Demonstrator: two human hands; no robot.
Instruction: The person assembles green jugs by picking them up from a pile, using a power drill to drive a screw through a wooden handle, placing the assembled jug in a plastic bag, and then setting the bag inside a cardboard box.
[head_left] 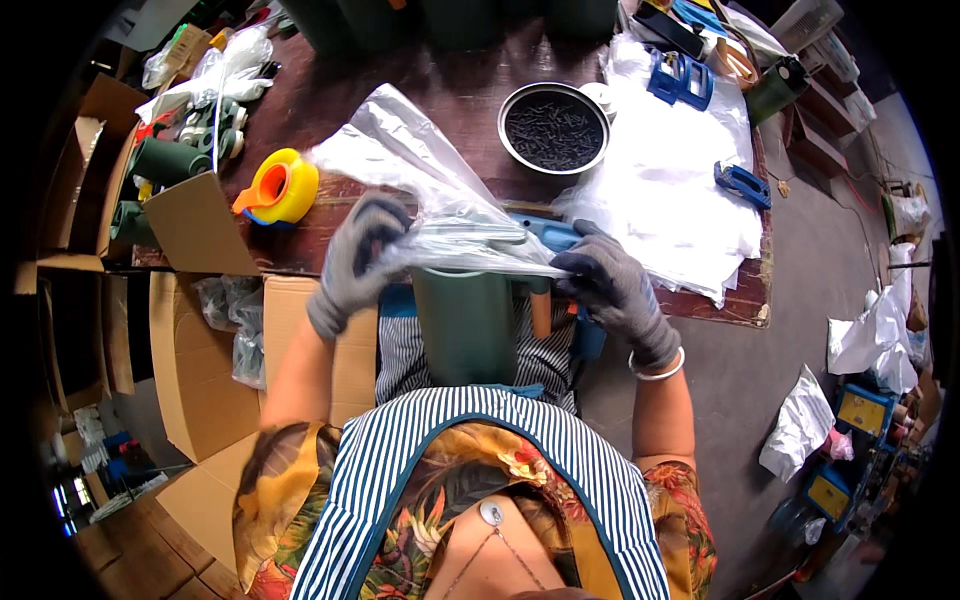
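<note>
Both my hands wear grey gloves. My left hand point(358, 262) grips the left side of a clear plastic bag point(420, 170). My right hand point(612, 288) pinches the right side of the same bag's mouth. The bag stretches between them over the top of a dark green cylinder point(465, 325) that stands upright against my lap. The rest of the bag trails up and away over the dark wooden table point(440, 90).
A metal bowl of small black screws point(554, 128) sits behind the bag. A stack of clear bags point(670, 190) lies to the right with blue tools point(742, 184) on it. A yellow tape dispenser point(280, 186) and open cardboard boxes point(200, 330) are at the left.
</note>
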